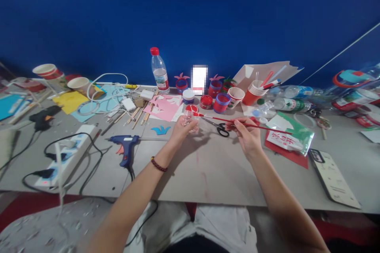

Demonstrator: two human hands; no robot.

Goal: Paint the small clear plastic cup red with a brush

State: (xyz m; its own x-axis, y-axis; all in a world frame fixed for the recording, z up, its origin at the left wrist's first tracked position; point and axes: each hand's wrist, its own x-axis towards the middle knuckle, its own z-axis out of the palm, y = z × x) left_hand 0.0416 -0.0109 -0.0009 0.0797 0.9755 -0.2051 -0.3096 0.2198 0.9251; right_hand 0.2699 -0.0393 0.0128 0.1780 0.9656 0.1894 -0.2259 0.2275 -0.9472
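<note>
A clear cup [196,125] is held in the left hand [184,127] above the middle of the desk [184,182], well in from the front edge; the fingers are closed around its side, and red shows at its upper end. A brush [219,119] is pinched in the right hand [245,132] partway along its handle, nearly level, with the reddened tip at the cup's red end; whether they touch cannot be made out. The cup is judged light, thin-walled and easily dented, and slippery wherever the red may be wet; a gentle hold low on the bare wall is advised. The brush is judged light and stiff, with a smooth handle apt to roll; finer control should be had from a hold near the bristles. Scissors [217,125] are seen lying between the hands, and a red jar [206,102] stands nearer the back edge. A glue gun [127,146] lies left of the cup; a phone [334,178] is noted near the front edge, toward the right.
</note>
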